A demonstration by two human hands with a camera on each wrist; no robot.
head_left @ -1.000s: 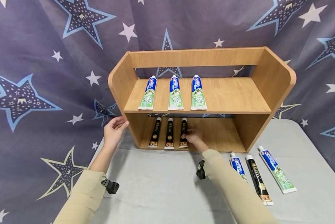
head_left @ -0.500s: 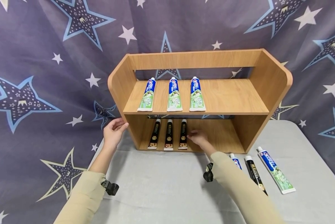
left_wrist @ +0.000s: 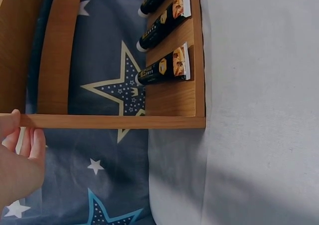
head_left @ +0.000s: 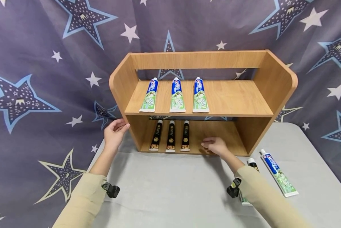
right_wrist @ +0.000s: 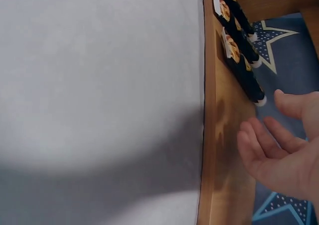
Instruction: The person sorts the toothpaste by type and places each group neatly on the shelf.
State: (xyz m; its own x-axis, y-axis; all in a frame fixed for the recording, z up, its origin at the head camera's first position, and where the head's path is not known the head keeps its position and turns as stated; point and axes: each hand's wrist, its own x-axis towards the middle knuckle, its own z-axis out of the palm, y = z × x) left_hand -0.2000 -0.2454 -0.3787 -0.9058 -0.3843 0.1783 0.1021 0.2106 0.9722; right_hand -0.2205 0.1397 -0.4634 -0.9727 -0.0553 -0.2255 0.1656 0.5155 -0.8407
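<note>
A star-printed curtain (head_left: 39, 133) hangs behind the grey bench (head_left: 170, 190) I have on my feed. Leftmost, I see the left grip (head_left: 114, 135) pinching the rack (head_left: 233, 98) by the front edge of its left side. On the upper shelf, three blue-green tubes (head_left: 177, 96) lie spaced apart, caps to the back. Below them, three black tubes (head_left: 170, 136) lie in a matching row on the lower shelf. Just right of that row, I have the right grip (head_left: 215, 146) over the lower shelf, fingers loosely bent, holding nothing. Farther right, the right sleeve (head_left: 267, 196) partly covers a black tube (head_left: 253, 164) and a blue-green tube (head_left: 246, 201) on the bench; another blue-green tube (head_left: 279, 174) lies in full view beside them.
</note>
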